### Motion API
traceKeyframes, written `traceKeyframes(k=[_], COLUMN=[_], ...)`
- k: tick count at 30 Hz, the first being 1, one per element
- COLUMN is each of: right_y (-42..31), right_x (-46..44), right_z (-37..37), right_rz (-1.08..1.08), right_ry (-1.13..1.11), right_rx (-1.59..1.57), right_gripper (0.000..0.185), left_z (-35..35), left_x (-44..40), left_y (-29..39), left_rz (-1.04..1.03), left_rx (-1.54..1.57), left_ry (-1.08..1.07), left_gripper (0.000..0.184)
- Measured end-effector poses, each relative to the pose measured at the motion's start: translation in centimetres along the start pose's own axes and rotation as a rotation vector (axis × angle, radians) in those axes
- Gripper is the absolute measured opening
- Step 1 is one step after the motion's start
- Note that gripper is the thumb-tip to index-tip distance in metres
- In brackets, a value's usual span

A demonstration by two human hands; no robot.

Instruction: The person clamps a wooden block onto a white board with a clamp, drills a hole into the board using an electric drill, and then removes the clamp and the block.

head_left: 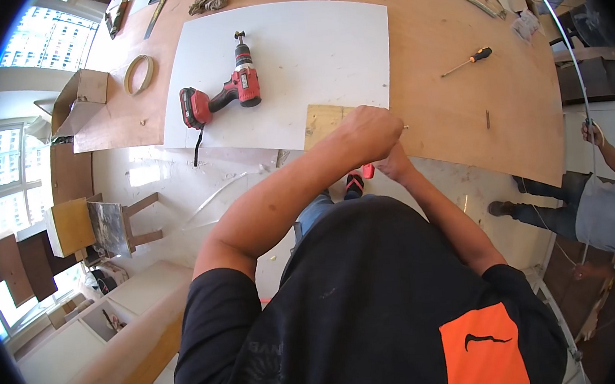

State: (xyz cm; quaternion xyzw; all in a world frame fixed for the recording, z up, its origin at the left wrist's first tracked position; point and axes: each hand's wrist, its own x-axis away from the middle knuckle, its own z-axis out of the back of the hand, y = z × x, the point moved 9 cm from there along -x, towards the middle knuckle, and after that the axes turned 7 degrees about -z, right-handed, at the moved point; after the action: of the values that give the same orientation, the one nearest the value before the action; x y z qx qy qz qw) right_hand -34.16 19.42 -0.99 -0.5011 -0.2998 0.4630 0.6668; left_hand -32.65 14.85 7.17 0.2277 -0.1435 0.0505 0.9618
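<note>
My left hand [373, 126] is a closed fist over a small light wooden board [322, 122] at the near edge of a white panel [310, 53]. What its fingers hold, if anything, is hidden. Just below and touching or nearly touching it, my right hand [394, 162] is curled, its fingers partly covered by the left hand. A small bright red piece [368, 171] shows beside the right hand; I cannot tell whether it is held. On the white panel lies a red and black cordless drill [243, 80], its chuck pointing away from me.
The panel rests on a brown wooden tabletop [461, 105]. A screwdriver [468, 61] lies to the right, a tape roll [139, 75] and a cardboard box [80, 101] to the left. Another person [606, 213] stands at right, holding a long thin strip [574, 59]. Wooden stools [109, 227] stand at left.
</note>
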Motion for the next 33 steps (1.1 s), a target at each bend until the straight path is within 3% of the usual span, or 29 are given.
traceKeyframes(k=[5, 8, 10, 13, 16, 19, 20, 22, 25, 33], right_y=[2.0, 2.1, 5.7, 6.7, 4.2, 1.7, 1.0, 2.6, 3.2, -0.5], right_x=[3.9, 4.4, 5.1, 5.4, 4.9, 4.4, 4.4, 4.6, 5.0, 3.9], right_z=[0.4, 0.6, -0.5, -0.9, -0.7, -0.6, -0.5, -0.9, -1.5, -0.1], right_rz=[-0.483, -0.361, -0.290, -0.305, -0.285, -0.142, -0.084, -0.196, -0.221, -0.237], right_ry=[0.024, 0.132, 0.116, 0.101, 0.122, 0.223, 0.268, 0.207, 0.228, 0.290], right_rx=[0.106, 0.070, 0.232, 0.373, 0.422, 0.428, 0.426, 0.506, 0.572, 0.339], right_gripper=[0.026, 0.022, 0.017, 0.013, 0.012, 0.011, 0.012, 0.012, 0.013, 0.027], left_z=[0.1, -0.5, -0.7, -0.3, 0.4, 1.9, 1.7, 3.6, 2.8, 1.5], left_x=[-0.3, -0.8, -0.6, -0.1, 0.6, 1.6, 1.4, 2.8, 3.8, 3.1], left_y=[0.1, 0.2, 0.9, 2.8, 3.1, 2.2, 0.6, -0.5, -1.7, -0.1], left_rz=[-0.021, -0.066, -0.096, -0.363, -0.433, -0.403, -0.244, 0.076, 0.216, 0.229], left_rx=[0.043, 0.080, 0.141, -0.075, -0.171, -0.107, -0.021, 0.147, 0.219, 0.254], left_ry=[-0.011, -0.007, -0.050, -0.070, -0.044, 0.209, 0.188, 0.140, 0.115, 0.101], left_gripper=[0.017, 0.026, 0.032, 0.040, 0.036, 0.029, 0.029, 0.040, 0.059, 0.061])
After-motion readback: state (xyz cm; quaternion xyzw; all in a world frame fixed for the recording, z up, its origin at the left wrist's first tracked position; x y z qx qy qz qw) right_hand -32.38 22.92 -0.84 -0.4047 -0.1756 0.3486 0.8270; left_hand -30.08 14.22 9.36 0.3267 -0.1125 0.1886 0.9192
